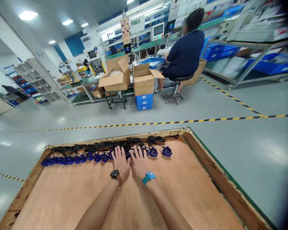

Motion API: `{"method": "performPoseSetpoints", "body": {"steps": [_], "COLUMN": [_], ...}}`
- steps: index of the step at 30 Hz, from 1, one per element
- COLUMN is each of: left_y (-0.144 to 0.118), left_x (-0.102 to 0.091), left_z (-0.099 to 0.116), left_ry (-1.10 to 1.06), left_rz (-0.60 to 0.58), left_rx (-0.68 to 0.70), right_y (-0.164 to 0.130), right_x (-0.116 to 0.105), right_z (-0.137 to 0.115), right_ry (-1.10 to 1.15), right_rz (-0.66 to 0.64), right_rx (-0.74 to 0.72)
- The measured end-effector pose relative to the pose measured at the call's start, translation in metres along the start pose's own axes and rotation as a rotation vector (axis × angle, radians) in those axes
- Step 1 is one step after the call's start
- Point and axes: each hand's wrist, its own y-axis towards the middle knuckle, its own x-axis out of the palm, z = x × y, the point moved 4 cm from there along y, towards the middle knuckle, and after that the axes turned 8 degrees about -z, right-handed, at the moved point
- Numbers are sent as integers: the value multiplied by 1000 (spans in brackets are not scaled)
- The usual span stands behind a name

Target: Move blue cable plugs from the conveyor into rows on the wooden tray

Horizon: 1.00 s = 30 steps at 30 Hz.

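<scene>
I see both forearms reaching from the bottom of the frame toward its centre, bare and nearly parallel. My left hand and right hand lie side by side, palms down, fingers spread flat, thumbs nearly touching.

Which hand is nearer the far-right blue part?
Right. The right hand lies a few parts left of the far-right blue part; the left hand sits farther left, beside the right hand.
</scene>
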Motion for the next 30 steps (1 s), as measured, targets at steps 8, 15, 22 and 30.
{"method": "performPoseSetpoints", "body": {"steps": [8, 15, 22, 30], "left_y": [-7, -36, -29, -41], "left_x": [-5, -5, 0, -16], "left_z": [-9, -79, -103, -173], "left_ry": [-43, 14, -33, -157], "left_rz": [20, 96, 10, 91], "left_rx": [40, -160, 56, 29], "right_y": [5, 25, 39, 61], "right_x": [-6, 15, 39, 35], "right_z": [-18, -82, -106, -169], "right_ry": [-78, -47, -134, -240], "right_rz": [-32, -95, -106, -2], "right_rx": [39, -117, -116, -33]}}
